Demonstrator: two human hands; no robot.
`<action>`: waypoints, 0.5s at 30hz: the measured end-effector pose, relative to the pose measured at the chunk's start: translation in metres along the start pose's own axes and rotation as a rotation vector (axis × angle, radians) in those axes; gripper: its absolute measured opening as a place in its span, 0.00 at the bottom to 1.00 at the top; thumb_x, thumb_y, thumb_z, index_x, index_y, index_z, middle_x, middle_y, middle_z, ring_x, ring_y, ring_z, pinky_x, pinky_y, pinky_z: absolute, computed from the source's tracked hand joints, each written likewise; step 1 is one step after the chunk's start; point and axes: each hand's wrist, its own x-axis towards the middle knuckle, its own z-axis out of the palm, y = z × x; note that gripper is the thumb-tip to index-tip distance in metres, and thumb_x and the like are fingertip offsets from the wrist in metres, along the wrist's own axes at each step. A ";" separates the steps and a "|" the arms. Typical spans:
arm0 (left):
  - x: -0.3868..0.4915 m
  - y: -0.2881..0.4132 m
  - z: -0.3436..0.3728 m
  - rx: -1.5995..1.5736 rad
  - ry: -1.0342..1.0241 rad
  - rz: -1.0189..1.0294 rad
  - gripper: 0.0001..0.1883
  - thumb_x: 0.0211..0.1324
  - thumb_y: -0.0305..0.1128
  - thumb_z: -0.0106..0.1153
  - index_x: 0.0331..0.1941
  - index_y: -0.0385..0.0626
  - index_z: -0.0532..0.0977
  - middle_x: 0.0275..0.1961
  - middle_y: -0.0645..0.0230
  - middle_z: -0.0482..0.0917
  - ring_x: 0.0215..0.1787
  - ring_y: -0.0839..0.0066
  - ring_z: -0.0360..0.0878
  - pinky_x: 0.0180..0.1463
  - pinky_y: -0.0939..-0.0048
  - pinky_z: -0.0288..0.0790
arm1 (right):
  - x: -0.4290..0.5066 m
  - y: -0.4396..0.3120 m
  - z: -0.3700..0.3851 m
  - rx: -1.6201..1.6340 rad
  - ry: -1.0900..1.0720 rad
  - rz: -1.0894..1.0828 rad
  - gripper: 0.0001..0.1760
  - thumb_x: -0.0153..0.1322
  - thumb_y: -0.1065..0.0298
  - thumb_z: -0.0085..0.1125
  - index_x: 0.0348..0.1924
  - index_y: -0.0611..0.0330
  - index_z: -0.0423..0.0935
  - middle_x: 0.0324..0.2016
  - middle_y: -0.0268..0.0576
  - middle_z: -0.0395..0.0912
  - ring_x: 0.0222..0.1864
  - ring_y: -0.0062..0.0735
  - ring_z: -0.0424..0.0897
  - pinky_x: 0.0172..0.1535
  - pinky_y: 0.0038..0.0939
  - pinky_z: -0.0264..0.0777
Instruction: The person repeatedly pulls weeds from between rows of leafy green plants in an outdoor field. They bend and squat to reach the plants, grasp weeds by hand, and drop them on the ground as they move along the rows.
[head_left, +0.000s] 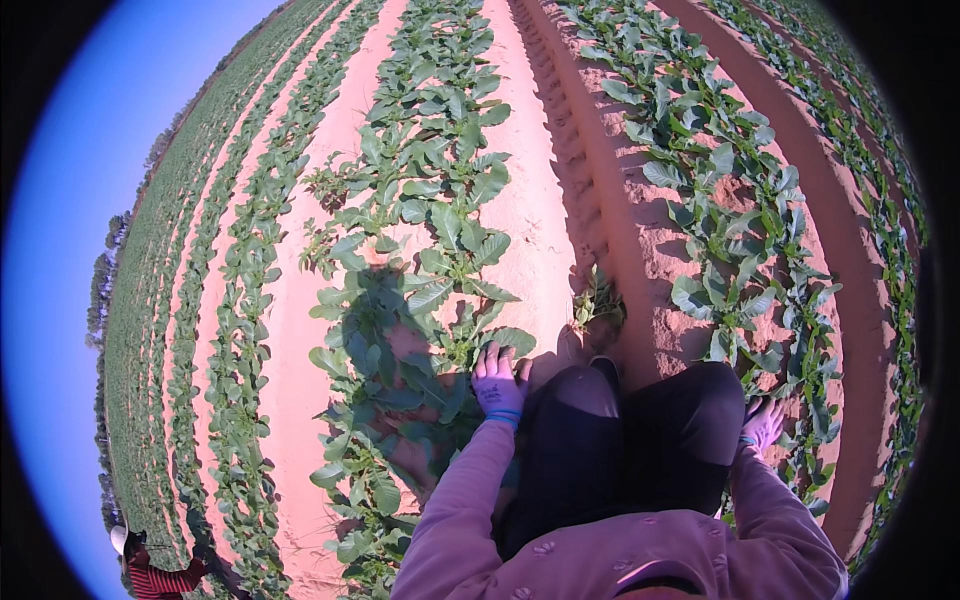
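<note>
My left hand (496, 384), in a pale purple work glove with dirty fingertips, is low beside my left knee. It is at the edge of a row of broad-leaved green crop plants (442, 259), right by a large leaf (514, 340). The undersides of its fingers are hidden, so any grip there does not show. On the other side, my right hand (763, 424), gloved too, is partly behind my right knee against the right-hand crop row (731, 292). What lies under its fingers cannot be seen. A leafy clump (598, 300) lies in the furrow ahead of my shoe.
My bent knees (577, 390) are over the furrow (611, 202) between two crop rows. Bushier weed-like plants (319, 244) grow along the left row's outer edge. Further rows (240, 360) curve away to the left. A person in a striped top (161, 577) is at the lower left.
</note>
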 end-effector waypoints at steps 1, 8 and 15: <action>-0.001 0.000 -0.001 0.008 -0.011 -0.013 0.20 0.49 0.47 0.62 0.44 0.52 0.75 0.58 0.66 0.72 0.60 0.61 0.65 0.59 0.57 0.62 | 0.000 0.001 0.002 -0.013 -0.030 0.023 0.31 0.72 0.43 0.37 0.58 0.55 0.68 0.65 0.41 0.59 0.68 0.37 0.56 0.66 0.43 0.48; -0.001 -0.001 0.000 0.008 -0.013 -0.006 0.14 0.53 0.38 0.56 0.44 0.52 0.76 0.57 0.65 0.72 0.59 0.61 0.67 0.58 0.58 0.62 | -0.002 0.003 0.001 0.000 0.008 0.004 0.32 0.71 0.43 0.36 0.59 0.55 0.68 0.65 0.43 0.60 0.68 0.38 0.56 0.67 0.43 0.47; 0.000 -0.003 0.002 0.035 -0.031 -0.013 0.12 0.54 0.34 0.53 0.44 0.53 0.76 0.58 0.67 0.72 0.59 0.61 0.67 0.58 0.58 0.62 | 0.000 0.003 0.006 -0.005 0.023 -0.006 0.31 0.72 0.43 0.37 0.58 0.55 0.68 0.64 0.43 0.62 0.67 0.40 0.57 0.66 0.45 0.48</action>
